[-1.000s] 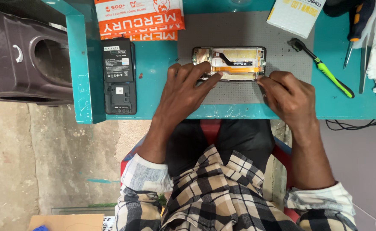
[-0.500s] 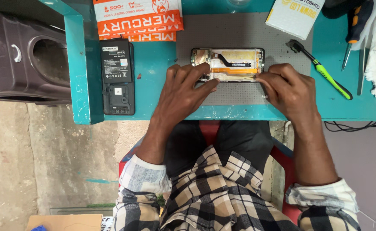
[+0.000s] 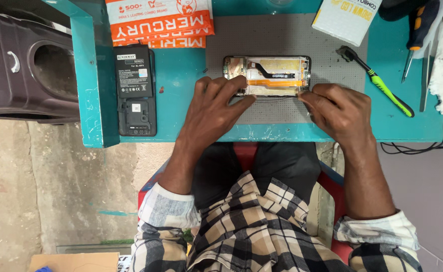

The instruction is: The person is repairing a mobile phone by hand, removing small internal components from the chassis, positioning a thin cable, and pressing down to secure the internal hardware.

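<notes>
An opened phone (image 3: 274,70) with its back off lies on a grey mat (image 3: 261,38), showing an orange strip and a black flex cable. My left hand (image 3: 214,108) rests on the phone's near left corner and holds it down with spread fingers. My right hand (image 3: 337,108) is closed at the near right corner. It pinches the end of a thin dark wire (image 3: 277,98) that runs along the phone's near edge.
A black battery and a phone back (image 3: 135,90) lie left on the teal table (image 3: 181,80). An orange packet (image 3: 161,22), a white box (image 3: 347,17), a green-handled brush (image 3: 382,85), screwdrivers (image 3: 420,30) and black cables (image 3: 433,141) surround the mat. A dark speaker cabinet (image 3: 24,65) stands left.
Both hands stay at the phone's near edge with only small finger shifts. The phone has not moved.
</notes>
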